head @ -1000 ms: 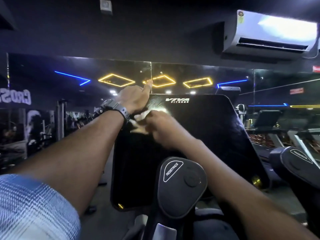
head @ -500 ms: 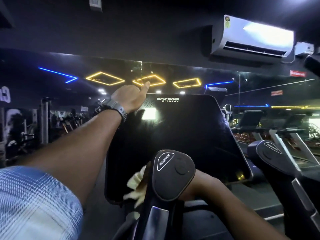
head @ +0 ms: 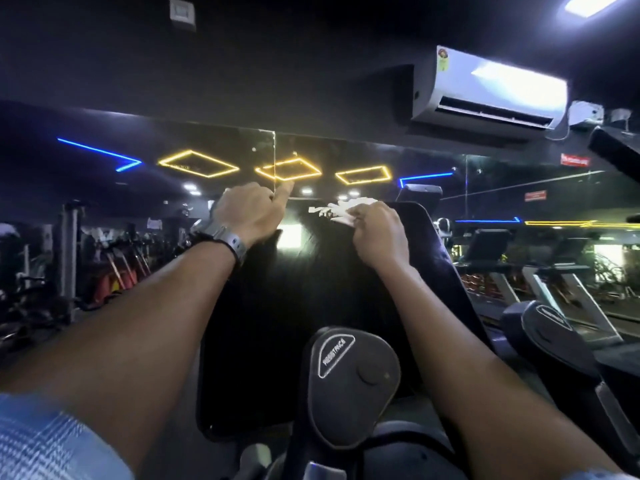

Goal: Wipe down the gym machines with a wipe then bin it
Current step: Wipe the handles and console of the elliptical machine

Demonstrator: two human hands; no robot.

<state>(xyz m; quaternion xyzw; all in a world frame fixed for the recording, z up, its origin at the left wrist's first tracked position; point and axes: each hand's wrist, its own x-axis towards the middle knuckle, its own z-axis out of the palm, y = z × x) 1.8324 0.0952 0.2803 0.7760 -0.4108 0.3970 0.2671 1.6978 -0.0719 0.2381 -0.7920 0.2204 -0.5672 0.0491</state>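
Note:
A black glossy console screen point(head: 311, 306) of a gym machine stands tilted in front of me. My right hand point(head: 379, 233) presses a crumpled white wipe point(head: 346, 209) against the screen's top edge, over the printed logo. My left hand point(head: 251, 211), with a grey watch at the wrist, grips the screen's top left corner with fingers curled over it. A dark resistance knob housing point(head: 349, 382) sits below the screen, between my forearms.
A mirror wall point(head: 519, 188) behind the console reflects yellow and blue ceiling lights. A white air conditioner point(head: 491, 88) hangs at upper right. Treadmills point(head: 561, 292) stand at the right, a second knob housing point(head: 554, 337) beside them. Weights and machines point(head: 104, 265) fill the left.
My right hand with the wipe went from the screen's upper part down behind the knob housing, then back up to the top edge. My left hand stayed on the corner.

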